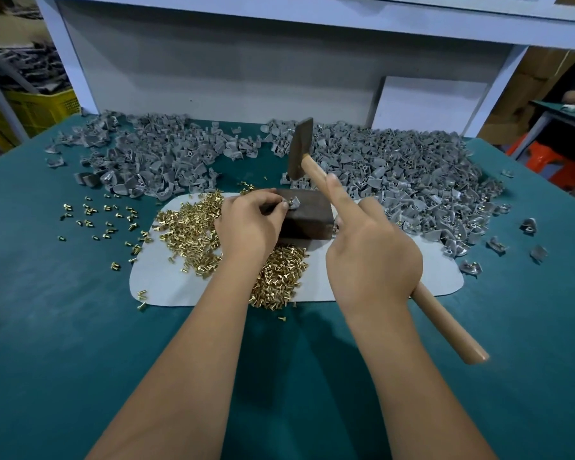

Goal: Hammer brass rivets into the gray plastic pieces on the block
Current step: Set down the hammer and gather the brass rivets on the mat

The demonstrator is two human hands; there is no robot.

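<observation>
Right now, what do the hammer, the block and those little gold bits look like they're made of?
Hammer: dark, dull metal head, probably steel; pale smooth handle with faint grain, likely wood. Block: dark brown, matte, square-edged; worn metal or hardwood, can't tell which. Rivets: shiny yellow metal, looks like brass.

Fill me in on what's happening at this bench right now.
A person is riveting small parts. The left hand pinches a gray plastic piece in place on top of the dark block, while the right hand grips a wooden-handled hammer raised above it. Loose brass rivets lie heaped on the white mat, and more gray pieces are piled behind.
</observation>
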